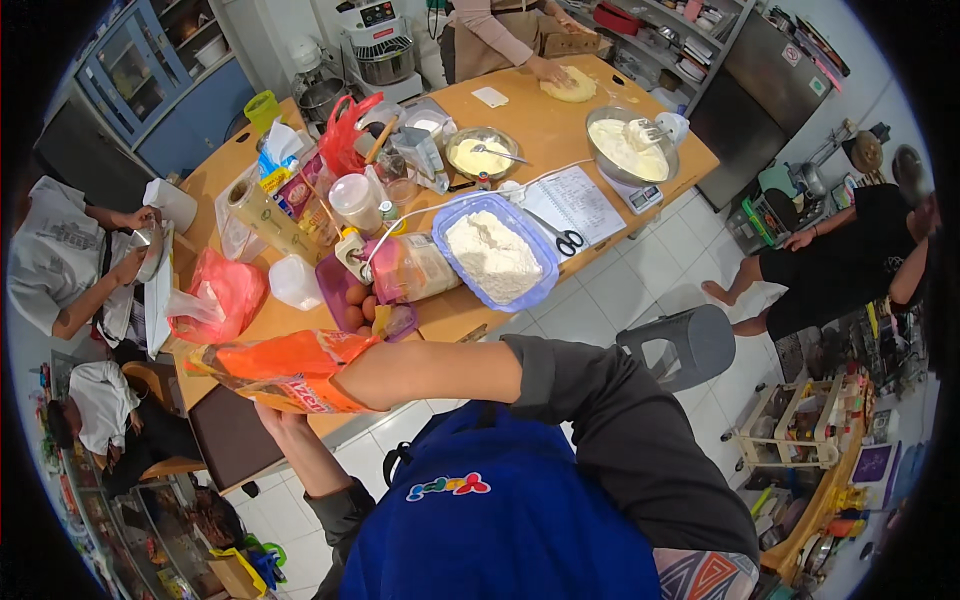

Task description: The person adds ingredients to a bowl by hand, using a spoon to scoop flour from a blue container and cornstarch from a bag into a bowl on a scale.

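Observation:
An orange plastic bag hangs at the table's near left edge. My left hand grips it from below, its fingers mostly hidden. My right forearm reaches across to the left, and the hand disappears at the bag's opening, so its fingers do not show. Brown eggs lie in a purple tray just beyond the bag. A blue-purple tub of white flour stands farther right. Between them rests a pink-and-clear packet.
A notebook, black scissors, and a steel bowl on a scale occupy the table's right. A co-worker's hand presses dough at the far side. Another person holds a bowl at left. A grey bin stands right.

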`<state>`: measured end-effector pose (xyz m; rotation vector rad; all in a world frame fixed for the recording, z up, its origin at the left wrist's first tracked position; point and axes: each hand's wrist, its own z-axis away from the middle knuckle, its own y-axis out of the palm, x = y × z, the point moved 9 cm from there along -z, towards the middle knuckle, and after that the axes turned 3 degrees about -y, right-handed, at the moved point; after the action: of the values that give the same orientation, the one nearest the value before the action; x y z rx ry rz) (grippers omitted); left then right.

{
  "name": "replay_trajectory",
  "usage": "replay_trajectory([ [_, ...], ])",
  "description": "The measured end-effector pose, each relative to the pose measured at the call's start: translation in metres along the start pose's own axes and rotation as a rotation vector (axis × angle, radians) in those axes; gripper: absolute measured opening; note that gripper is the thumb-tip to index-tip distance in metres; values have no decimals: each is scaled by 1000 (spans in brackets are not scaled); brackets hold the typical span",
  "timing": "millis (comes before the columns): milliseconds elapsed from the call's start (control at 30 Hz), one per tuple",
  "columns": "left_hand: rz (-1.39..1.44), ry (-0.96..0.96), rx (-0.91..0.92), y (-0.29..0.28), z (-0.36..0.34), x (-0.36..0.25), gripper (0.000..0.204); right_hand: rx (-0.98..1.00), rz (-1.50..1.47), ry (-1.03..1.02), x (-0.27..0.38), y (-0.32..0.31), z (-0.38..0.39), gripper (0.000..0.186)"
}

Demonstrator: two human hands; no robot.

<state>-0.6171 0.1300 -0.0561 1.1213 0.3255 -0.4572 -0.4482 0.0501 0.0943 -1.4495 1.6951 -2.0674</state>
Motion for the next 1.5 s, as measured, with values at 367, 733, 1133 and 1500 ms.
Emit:
replay_trajectory([
  [367, 135, -174, 173, 29, -2, 22, 37, 96, -48, 70, -20, 35, 4, 22],
  [733, 117, -169, 405, 77, 16, 36, 37, 175, -51, 141, -20, 28, 11, 22],
  [1133, 117, -100, 189, 66, 13, 32, 42, 184, -59, 185, -12, 2, 14, 21],
  [1500, 216, -143, 204, 45, -10, 25, 42, 260, -5, 129, -13, 19, 6, 22],
])
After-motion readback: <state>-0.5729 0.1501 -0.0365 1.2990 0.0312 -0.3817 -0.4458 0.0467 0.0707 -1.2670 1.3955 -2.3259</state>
